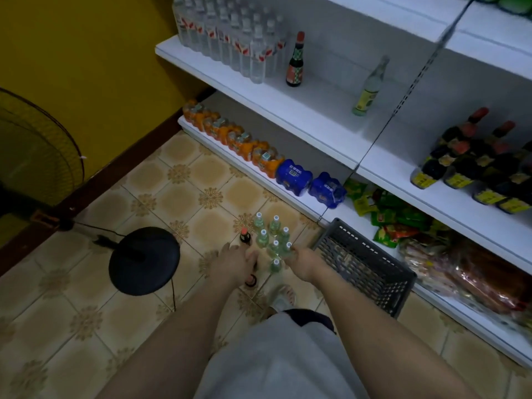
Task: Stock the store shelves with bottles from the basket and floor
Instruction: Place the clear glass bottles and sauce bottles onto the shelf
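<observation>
Several small clear bottles (269,236) with white caps stand grouped on the tiled floor beside a dark plastic basket (365,266). My right hand (302,264) pinches the neck of the rightmost clear bottle (288,249). My left hand (233,263) reaches down with spread fingers, its fingertips touching a dark red-capped sauce bottle (245,238). A second dark bottle (251,280) stands just under that hand. On the middle shelf (322,116) stand one dark sauce bottle (295,63) and one clear bottle with a yellow label (370,89).
Packs of water bottles (230,36) fill the shelf's left end. Dark sauce bottles (478,165) crowd its right. The bottom shelf holds orange drink packs (233,136), blue packs (311,180) and snack bags (403,220). A black stool (144,260) and a standing fan (37,156) are at the left.
</observation>
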Motion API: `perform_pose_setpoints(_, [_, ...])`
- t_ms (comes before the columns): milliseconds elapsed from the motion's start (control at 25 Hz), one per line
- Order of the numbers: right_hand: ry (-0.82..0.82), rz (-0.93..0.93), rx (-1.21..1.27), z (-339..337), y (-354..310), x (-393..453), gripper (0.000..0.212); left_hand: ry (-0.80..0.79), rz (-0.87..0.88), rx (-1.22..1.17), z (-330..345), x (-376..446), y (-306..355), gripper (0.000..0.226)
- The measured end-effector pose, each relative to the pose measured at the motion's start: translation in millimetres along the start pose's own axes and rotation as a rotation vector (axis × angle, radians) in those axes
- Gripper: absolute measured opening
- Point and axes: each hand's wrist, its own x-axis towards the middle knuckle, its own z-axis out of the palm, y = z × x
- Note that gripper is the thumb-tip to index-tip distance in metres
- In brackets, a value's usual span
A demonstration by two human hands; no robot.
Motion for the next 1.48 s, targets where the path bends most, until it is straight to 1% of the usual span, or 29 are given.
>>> perform_pose_setpoints(160, [-0.054, 0.010, -0.014, -38, -21, 41, 0.044, -0.036, -0.037, -0.053, -16, 44, 5, 0.057])
perform_pose_setpoints(240, [-0.086, 0.017, -0.025, -45, -25, 59, 0.043, -0.064, -0.044, -0.095, -22, 67, 8, 0.057])
perform_pose_setpoints(400, [-0.162, 0.043, 0.084, -36, -22, 93, 0.058, -0.099, -0.014, -0.110, -31, 107, 4, 0.054])
perform_pose_setpoints(520, [-0.176, 0.144, 0.180, -17, -16, 119, 0.061, -0.175, -0.009, -0.093, -26, 145, -17, 0.052])
perform_pose_setpoints(640, [-0.132, 0.277, 0.264, 20, -1, 163, 0.058, -0.250, -0.007, -0.111, -4, 205, -41, 0.047])
perform_pose_setpoints(720, [-0.133, 0.344, 0.306, 60, 11, 202, 0.058, -0.311, -0.032, -0.097, 20, 255, -56, 0.042])
perform_pose_setpoints(800, [-0.160, 0.404, 0.356, 116, 30, 257, 0.078, -0.372, -0.037, -0.056, 56, 316, -72, 0.044])
perform_pose_setpoints(840, [-0.155, 0.464, 0.426, 143, 39, 284, 0.083, -0.395, -0.025, -0.023, 74, 345, -79, 0.044])
perform_pose_setpoints(920, [-0.138, 0.494, 0.425, 178, 49, 341, 0.073, -0.361, -0.026, 0.055, 110, 403, -91, 0.049])
perform_pose_setpoints(1000, [-0.132, 0.500, 0.342, 205, 59, 396, 0.059, -0.300, -0.024, 0.118, 149, 452, -102, 0.055])
perform_pose_setpoints(1040, [-0.110, 0.494, 0.300, 215, 65, 419, 0.057, -0.278, -0.012, 0.139, 166, 471, -107, 0.057])
perform_pose_setpoints(1120, [-0.102, 0.484, 0.228, 240, 75, 456, 0.061, -0.274, 0.015, 0.218, 200, 501, -118, 0.062])
perform_pose_setpoints(1200, [-0.150, 0.478, 0.209, 269, 82, 480, 0.065, -0.302, 0.039, 0.279, 228, 522, -123, 0.064])
perform_pose_setpoints(1280, [-0.172, 0.468, 0.204, 292, 80, 491, 0.059, -0.309, 0.038, 0.297, 244, 536, -122, 0.061])
perform_pose_setpoints(1400, [-0.007, 0.459, 0.206, 315, 81, 497, 0.042, -0.236, 0.046, 0.310, 255, 554, -124, 0.046])
perform_pose_setpoints(1480, [0.073, 0.448, 0.211, 319, 81, 497, 0.037, -0.197, 0.100, 0.380, 258, 562, -129, 0.038])
